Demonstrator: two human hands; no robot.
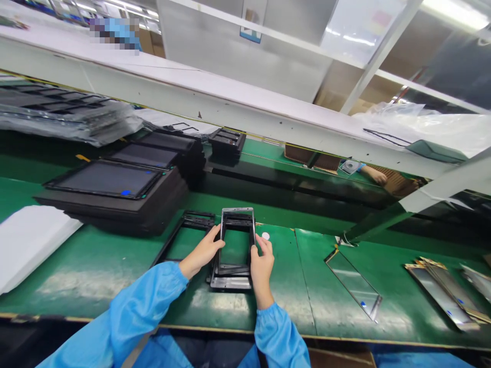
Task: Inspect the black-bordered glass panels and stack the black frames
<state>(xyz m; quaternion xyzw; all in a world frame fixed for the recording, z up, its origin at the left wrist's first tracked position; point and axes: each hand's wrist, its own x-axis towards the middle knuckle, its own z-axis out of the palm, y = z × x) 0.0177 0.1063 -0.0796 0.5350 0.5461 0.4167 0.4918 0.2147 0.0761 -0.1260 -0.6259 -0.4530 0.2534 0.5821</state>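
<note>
Between my two hands is a thin rectangular frame (pixel 238 209) with a silvery edge and an open middle, tilted with its far end raised. My left hand (pixel 202 253) grips its left side, thumb on the rim. On the opposite side, my right hand (pixel 263 267) has its fingers closed around the edge. Below lies another frame (pixel 231 283), dark with a shiny near bar; whether the two touch I cannot tell. More black frames (pixel 169 244) lie to the left, partly behind my left hand. A small white disc (pixel 265 235) rests beyond my right fingers.
Dark screens (pixel 103 178) lie on black foam stacks at left, near a white sheet stack (pixel 36 243). To the right are a glass panel (pixel 353 283) and several stacked panels (pixel 437 291). A shelf beam (pixel 230 110) crosses above; another person's hand (pixel 375 175) shows beyond.
</note>
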